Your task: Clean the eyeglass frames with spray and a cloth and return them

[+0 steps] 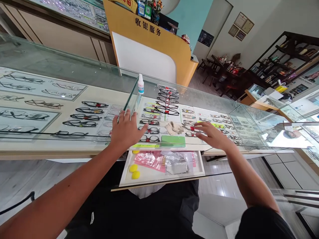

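Observation:
My left hand (pixel 126 131) lies with fingers spread over the glass display counter, holding nothing. My right hand (pixel 211 135) hovers or rests over the glass on the right, fingers stretched out and apart. By its fingertips is a pair of eyeglasses with a red tag (pixel 191 128); whether they touch it I cannot tell. Between my hands are a crumpled beige cloth (pixel 173 128) and a green flat box (pixel 173 141). Farther back, several dark-framed eyeglasses (pixel 167 103) form a column. A small white bottle with a blue label (pixel 141 85) stands upright beyond my left hand.
Below the counter edge, a pulled-out drawer (pixel 149 177) holds pink packets (pixel 149 159), clear plastic bags (pixel 176 163) and yellow round pieces (pixel 134 171). More eyeglasses (pixel 86 117) lie in rows under the glass. A wooden cashier desk (pixel 183 54) stands behind the counter.

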A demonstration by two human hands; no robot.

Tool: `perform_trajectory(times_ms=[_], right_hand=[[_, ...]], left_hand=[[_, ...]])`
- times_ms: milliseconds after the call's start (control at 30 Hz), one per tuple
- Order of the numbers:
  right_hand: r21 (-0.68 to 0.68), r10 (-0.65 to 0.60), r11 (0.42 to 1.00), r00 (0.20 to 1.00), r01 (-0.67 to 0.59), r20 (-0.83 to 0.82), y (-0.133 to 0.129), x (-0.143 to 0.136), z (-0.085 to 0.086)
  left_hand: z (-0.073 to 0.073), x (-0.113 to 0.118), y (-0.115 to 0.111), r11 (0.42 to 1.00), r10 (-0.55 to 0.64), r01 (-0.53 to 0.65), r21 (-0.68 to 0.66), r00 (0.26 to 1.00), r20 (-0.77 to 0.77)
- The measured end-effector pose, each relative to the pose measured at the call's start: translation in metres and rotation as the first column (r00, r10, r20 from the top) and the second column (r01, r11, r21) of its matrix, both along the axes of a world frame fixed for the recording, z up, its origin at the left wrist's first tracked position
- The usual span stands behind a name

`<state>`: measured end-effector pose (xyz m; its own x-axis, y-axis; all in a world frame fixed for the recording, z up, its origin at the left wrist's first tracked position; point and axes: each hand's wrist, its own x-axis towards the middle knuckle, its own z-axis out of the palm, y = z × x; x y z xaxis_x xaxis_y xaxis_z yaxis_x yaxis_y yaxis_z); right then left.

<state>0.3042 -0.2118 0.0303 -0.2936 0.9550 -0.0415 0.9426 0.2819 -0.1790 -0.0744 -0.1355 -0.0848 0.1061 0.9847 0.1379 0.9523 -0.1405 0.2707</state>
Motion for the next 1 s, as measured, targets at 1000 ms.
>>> perform_trajectory(times_ms=[1000], right_hand=[[-0.494,-0.057,0.831,0.923,0.256,0.382,0.002,0.065,-0.158]], left_hand=[[0.003,0.001,0.000,1.000,0.013,-0.011,-0.029,0.998,0.068]])
